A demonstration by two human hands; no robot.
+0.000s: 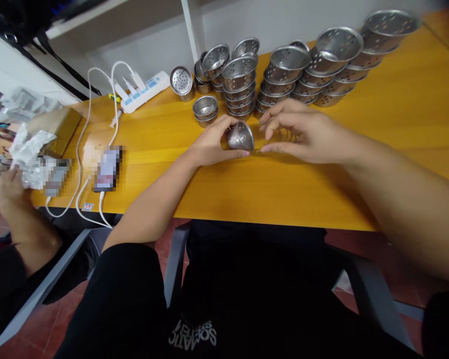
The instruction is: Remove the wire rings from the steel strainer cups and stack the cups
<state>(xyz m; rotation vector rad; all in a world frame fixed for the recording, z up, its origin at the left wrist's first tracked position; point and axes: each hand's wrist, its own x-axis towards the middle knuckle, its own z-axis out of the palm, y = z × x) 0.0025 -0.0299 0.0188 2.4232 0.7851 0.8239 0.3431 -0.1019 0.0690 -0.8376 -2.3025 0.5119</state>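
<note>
My left hand (pixel 211 144) is wrapped round a small perforated metal cup (pixel 240 136), which lies tilted on its side on the yellow table (pixel 284 184). Just to the right of the cup, my right hand (pixel 299 130) has thumb and forefinger pinched together near the cup's rim; whether they hold anything is too small to tell. Behind both hands stand several stacks of the same perforated metal cups (pixel 239 85), with larger perforated bowls (pixel 335 60) stacked to the right.
A white power strip (pixel 144 89) with cables lies at the back left, a phone (pixel 108 168) near the front edge. At far left another person's hand (pixel 7 187) holds crumpled foil beside a cardboard box (pixel 56 127).
</note>
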